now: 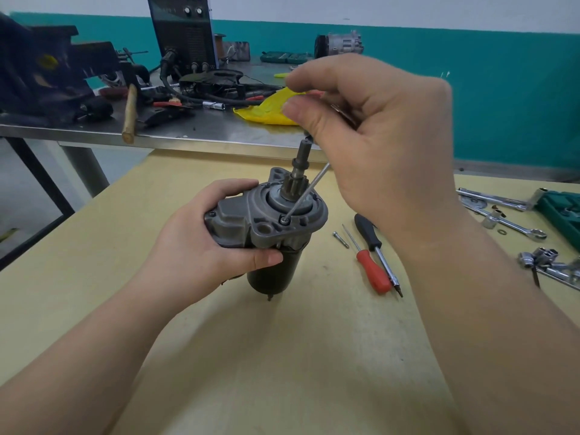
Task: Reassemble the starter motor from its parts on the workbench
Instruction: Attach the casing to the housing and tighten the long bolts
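The starter motor [270, 227] is stood upright on the pale wooden surface [282, 356], pinion shaft pointing up and tilted slightly away, dark cylindrical body below, grey cast-alloy nose housing on top. It is gripped round the housing by the left hand [201, 243], fingers curled behind and thumb pressed across the front. The right hand [373, 142] is held above and to the right of the motor, fingers pinched on the handle of a thin screwdriver [306, 194]; the handle itself is mostly hidden by the palm. The bright steel shank is run down and to the left, w/ its tip seated on a screw [285, 219] at the front flange. The key relation: the shank's long axis is slanted, not parallel to the motor's axis, so it is judged that the tool needs to be brought more upright before the screw is driven, else a slip off the head is likely. The pinion teeth are dark and ridged; the housing is matte and ribbed. Beside the motor, to the right, a loose long bolt [341, 240], a red-handled screwdriver [372, 271] and a black-handled driver [373, 243] are laid, apart from both hands.
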Tool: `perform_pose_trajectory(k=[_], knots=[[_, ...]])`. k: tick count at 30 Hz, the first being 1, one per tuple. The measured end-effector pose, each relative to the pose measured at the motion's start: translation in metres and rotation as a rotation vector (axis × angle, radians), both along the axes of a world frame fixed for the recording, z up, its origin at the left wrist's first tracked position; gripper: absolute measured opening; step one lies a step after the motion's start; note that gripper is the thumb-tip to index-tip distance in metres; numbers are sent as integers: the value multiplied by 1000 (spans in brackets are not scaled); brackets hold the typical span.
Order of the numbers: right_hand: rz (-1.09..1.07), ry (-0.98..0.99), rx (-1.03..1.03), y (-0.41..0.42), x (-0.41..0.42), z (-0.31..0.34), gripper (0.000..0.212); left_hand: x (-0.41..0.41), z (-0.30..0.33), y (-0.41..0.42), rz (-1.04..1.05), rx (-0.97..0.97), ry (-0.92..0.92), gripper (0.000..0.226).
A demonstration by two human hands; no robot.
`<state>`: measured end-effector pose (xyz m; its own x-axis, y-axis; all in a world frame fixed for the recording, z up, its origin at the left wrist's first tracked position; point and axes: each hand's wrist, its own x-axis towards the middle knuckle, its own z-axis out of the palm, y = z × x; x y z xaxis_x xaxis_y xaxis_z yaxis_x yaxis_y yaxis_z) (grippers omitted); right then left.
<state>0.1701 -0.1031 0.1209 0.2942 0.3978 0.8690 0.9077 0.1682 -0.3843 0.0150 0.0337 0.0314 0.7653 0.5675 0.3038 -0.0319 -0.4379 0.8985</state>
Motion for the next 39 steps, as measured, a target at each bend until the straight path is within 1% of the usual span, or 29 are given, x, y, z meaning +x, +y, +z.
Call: perform_pose_trajectory(k=[2,3,5,8,10,11,12,13,14,15,16,17,20,23,27,29,32,36,39], knots=[[46,-12,-12,4,-7,-3,22,1,0,-1,9,0,-1,89],[78,-7,-46,6,-10,-5,28,1,0,-1,11,3,0,88],[176,35,-184,7,-13,-6,43,2,0,-1,7,6,1,87],[397,141,-398,-2,-7,-2,64,1,0,0,-3,12,-11,83],[505,191,-477,-9,-2,0,76,1,-1,1,-7,23,-19,81],[528,233,-493,-10,-1,0,76,1,-1,2,-6,34,-20,83],[535,293,-492,-10,-2,-1,66,1,-3,3,-3,35,-22,89],[532,371,-475,-9,-3,-3,47,1,-5,4,-6,19,-28,91],[525,456,-449,-8,-5,-5,28,1,-6,6,-19,-3,-38,88],[519,534,-428,-8,-6,-7,15,1,-7,7,-41,-29,-49,85],[516,591,-417,-8,-7,-9,10,1,-9,8,-70,-58,-60,83],[506,609,-416,-8,-6,-11,10,1,-10,11,-103,-87,-72,82],[441,537,-440,-14,-3,-12,15,1,-11,18,-172,-116,-79,82],[423,538,-393,-14,-3,-14,19,1,-12,24,-214,-147,-63,83],[440,537,-333,-7,-10,-20,20,1,-12,31,-250,-196,-38,62],[458,573,-295,-2,-11,-21,19,1,-15,33,-269,-214,-54,57],[480,634,-263,4,-11,-19,16,1,-19,33,-236,-262,-69,63],[466,621,-261,6,-12,-18,13,2,-25,28,-200,-272,-108,74],[460,629,-247,4,-11,-19,13,8,-30,18,-195,-323,-175,77]])
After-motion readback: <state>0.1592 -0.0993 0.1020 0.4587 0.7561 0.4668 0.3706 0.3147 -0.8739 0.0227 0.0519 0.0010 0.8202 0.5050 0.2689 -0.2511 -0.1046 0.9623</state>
